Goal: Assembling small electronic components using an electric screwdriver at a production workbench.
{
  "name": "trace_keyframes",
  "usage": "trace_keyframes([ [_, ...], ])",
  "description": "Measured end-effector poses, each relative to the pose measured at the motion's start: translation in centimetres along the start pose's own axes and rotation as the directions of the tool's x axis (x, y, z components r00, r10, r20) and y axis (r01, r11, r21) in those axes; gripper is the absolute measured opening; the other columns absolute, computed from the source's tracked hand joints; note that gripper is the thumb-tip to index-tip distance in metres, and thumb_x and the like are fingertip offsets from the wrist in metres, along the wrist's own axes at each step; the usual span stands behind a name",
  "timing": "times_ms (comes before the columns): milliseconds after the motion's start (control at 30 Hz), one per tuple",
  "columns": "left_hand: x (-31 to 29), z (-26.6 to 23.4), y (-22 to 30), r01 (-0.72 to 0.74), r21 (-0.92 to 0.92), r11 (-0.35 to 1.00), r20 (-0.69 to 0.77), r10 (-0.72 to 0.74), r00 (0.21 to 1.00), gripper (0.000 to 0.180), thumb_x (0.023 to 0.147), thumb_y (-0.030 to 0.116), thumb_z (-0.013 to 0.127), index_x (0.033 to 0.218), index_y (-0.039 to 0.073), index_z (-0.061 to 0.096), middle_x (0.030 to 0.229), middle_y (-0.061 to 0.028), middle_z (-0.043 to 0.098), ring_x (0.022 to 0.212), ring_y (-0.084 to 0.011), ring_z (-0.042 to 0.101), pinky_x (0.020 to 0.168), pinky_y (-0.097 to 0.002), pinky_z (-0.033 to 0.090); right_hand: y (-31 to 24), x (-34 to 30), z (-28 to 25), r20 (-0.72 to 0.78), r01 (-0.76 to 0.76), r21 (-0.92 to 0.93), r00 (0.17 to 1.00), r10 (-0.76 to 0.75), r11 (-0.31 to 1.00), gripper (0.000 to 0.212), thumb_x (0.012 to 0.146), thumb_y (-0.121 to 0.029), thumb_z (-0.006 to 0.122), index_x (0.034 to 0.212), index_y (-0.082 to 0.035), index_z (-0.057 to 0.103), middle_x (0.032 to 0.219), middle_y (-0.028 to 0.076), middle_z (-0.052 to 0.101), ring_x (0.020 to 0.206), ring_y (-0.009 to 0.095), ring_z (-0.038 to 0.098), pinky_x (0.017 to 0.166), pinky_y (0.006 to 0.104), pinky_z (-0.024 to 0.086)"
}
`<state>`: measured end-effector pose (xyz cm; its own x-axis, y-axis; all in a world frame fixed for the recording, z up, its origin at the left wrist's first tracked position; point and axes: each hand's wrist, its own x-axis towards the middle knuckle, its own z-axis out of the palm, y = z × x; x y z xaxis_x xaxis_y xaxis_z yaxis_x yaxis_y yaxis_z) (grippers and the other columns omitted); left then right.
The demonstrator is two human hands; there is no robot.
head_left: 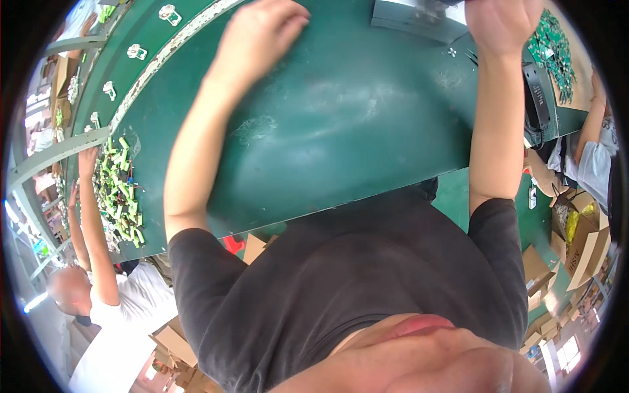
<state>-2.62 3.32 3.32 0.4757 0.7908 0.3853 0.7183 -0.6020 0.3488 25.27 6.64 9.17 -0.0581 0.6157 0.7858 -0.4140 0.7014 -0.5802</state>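
Observation:
Over the far part of the green table (341,137), my left hand (262,33) is raised with its fingers curled in. Nothing shows between those fingers, and bare tabletop lies below them. My right hand (503,26) is at the far right, beside a grey metal box (419,21). Its fingers run out of the picture at the top, so what they hold or touch is hidden. A dark object, cut off by the upper edge, shows next to that hand above the box. Close to the box's near side lies a small whitish part (452,52).
Green cylindrical cells with wires (118,190) are heaped at the left, where a co-worker's arm (98,229) reaches. White parts (136,52) sit on a green strip behind a curved rail (164,56). Green circuit boards (552,52) and a black device (536,97) are at the right, near another person.

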Motion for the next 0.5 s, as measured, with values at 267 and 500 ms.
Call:
trace_keyframes([
  [267, -3.6, 4.2, 4.9, -0.19, -0.121, 0.974, -0.179, 0.167, 0.97, 0.014, 0.083, 0.011, 0.08, 0.096, 0.008, 0.075, 0.091, -0.0071, 0.069, 0.082, -0.0272, 0.07, 0.073, -0.0378, 0.059, 1.2, -1.8, 1.8, 0.101, -0.033, 0.208, 0.995, 0.012, 0.978, 0.056, 0.11, -0.039, 0.049, 0.147, 0.003, 0.041, 0.099, 0.006, 0.054, 0.078, 0.014, 0.059, 0.066, 0.0283, 0.053],
  [500, -2.7, 1.9, 5.2, -0.174, -0.16, 0.972, -0.096, 0.16, 0.982, 0.031, 0.077, 0.019, 0.085, 0.101, 0.001, 0.077, 0.137, -0.0245, 0.054, 0.117, -0.041, 0.061, 0.099, -0.0426, 0.053, 3.0, -4.0, 4.0, 0.083, 0.004, 0.147, 0.996, -0.016, 0.989, 0.061, 0.105, -0.038, 0.06, 0.146, 0.002, 0.04, 0.1, 0.009, 0.057, 0.081, 0.015, 0.059, 0.071, 0.0298, 0.053],
])
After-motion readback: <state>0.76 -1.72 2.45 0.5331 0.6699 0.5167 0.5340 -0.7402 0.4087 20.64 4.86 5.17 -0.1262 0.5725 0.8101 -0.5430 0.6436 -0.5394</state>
